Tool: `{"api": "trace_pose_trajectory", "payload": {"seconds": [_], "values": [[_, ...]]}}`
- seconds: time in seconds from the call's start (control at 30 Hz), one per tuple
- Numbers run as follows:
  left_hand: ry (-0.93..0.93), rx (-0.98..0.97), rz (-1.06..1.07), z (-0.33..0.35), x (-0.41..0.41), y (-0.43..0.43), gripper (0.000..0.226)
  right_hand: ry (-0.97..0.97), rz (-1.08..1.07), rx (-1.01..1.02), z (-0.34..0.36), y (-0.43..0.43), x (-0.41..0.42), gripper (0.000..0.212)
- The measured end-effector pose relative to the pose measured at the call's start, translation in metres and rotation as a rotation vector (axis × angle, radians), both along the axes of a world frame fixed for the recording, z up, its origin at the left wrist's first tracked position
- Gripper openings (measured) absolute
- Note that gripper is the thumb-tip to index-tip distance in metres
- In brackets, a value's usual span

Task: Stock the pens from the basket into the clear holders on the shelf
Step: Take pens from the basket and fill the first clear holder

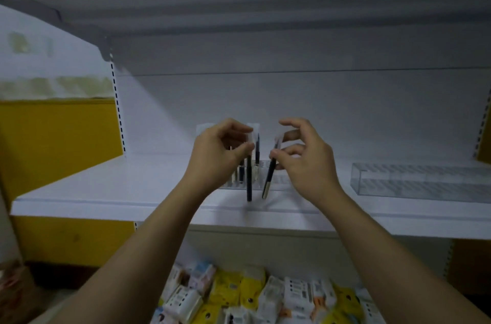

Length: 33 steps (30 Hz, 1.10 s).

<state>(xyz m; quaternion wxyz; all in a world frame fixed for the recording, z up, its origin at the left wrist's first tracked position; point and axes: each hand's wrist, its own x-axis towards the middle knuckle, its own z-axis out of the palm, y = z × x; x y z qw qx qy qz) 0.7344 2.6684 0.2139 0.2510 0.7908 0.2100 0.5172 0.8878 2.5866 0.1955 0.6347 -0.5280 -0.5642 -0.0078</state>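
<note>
My left hand (220,149) pinches the top of a dark pen (249,180) that hangs straight down in front of a clear holder (253,172) on the white shelf (106,191). That holder has a few dark pens standing in it, partly hidden by my hand. My right hand (303,156) pinches a second dark pen (269,177) with a pale tip, tilted, just right of the holder. A long clear holder (419,180) lies on the shelf to the right. No basket is in view.
Below the shelf lies a heap of small white and yellow packets (252,294). A yellow wall panel (58,137) stands at the left. Another shelf board (239,5) hangs overhead. Slotted uprights run down both sides of the back panel.
</note>
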Motion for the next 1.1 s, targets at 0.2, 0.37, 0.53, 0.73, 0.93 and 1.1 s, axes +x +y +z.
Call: {"api": "trace_pose_trajectory", "payload": {"seconds": [0.2,0.37,0.53,0.73,0.93,1.1], "values": [[-0.067,0.043,0.038,0.032,0.009,0.026,0.019,-0.022,-0.058,0.092,0.038,0.030,0.009,0.041],[-0.069,0.104,0.086,0.047,0.026,0.045,0.018,-0.072,-0.088,0.070,0.053,0.060,0.018,0.039],[-0.035,0.129,0.111,0.047,0.041,0.060,0.017,-0.085,-0.090,0.016,0.044,0.077,0.025,0.038],[-0.038,0.137,0.156,0.037,0.045,0.068,0.016,-0.062,-0.068,-0.018,0.030,0.086,0.030,0.037],[-0.046,0.134,0.168,0.038,0.047,0.067,0.017,-0.152,-0.047,-0.091,0.009,0.089,0.028,0.041],[-0.041,0.106,0.162,0.041,0.046,0.065,0.016,-0.360,-0.124,-0.206,-0.002,0.084,0.027,0.053]]}}
